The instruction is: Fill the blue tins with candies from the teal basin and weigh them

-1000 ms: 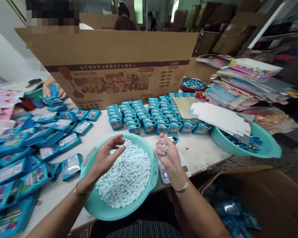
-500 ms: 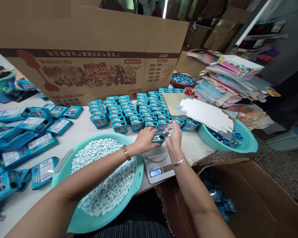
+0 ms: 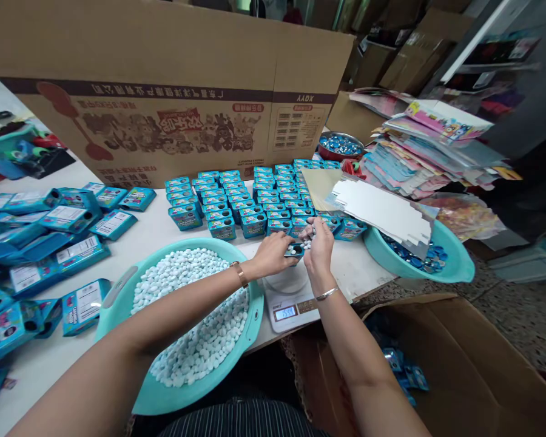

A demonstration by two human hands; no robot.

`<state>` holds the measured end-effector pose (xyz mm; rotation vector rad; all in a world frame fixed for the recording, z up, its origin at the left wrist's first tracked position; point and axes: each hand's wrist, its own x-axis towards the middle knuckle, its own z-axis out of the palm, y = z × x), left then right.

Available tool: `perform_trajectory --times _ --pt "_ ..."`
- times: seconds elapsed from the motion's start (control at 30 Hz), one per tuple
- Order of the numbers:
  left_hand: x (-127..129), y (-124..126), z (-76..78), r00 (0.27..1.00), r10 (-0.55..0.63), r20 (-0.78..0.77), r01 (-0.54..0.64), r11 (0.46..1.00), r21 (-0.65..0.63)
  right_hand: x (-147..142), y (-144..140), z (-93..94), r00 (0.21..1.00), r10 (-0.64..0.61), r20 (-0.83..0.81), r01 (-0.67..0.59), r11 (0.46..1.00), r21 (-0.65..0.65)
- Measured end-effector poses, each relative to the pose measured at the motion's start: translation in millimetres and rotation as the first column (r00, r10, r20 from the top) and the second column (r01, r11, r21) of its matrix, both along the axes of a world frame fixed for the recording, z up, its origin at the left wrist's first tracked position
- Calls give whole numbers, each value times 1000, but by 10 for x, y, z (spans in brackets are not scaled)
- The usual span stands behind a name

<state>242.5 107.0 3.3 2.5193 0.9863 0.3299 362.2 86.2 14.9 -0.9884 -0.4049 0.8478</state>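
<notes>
My left hand [image 3: 275, 255] is closed around a small blue box [image 3: 294, 250] over the white pan of a digital scale [image 3: 295, 312]. White candies show in the box's open top. Close on its right, my right hand [image 3: 318, 246] is curled around several white candies [image 3: 307, 237], with some showing at the fingertips beside the box opening. A teal basin [image 3: 255, 321] heaped with white candies [image 3: 200, 352] lies under my left forearm. Behind my hands stand rows of upright blue boxes [image 3: 253, 223].
Flat blue boxes [image 3: 75, 252] pile up on the left. A large carton [image 3: 186, 67] walls off the back. Another teal basin [image 3: 459, 261] with blue caps and white card [image 3: 382, 209] on top sits right. An open carton [image 3: 473, 358] stands below the table edge.
The right hand's fingers have come closer to the box opening, and the scale's reading has gone up. My left hand keeps its hold on the box. The view has shifted slightly.
</notes>
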Motion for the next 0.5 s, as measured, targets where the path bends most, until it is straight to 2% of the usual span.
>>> perform_trajectory --times 0.27,0.37,0.5 --pt "24 20 -74 1000 12 10 -12 999 -32 8 -8 33 999 10 -52 -12 1000 -28" --pt "-16 34 -89 1000 6 5 -6 999 -34 98 -18 94 982 43 -184 -52 998 -47" --pt "-133 56 -44 1000 0 8 0 1000 -9 298 -81 220 936 88 -342 -97 995 -9"
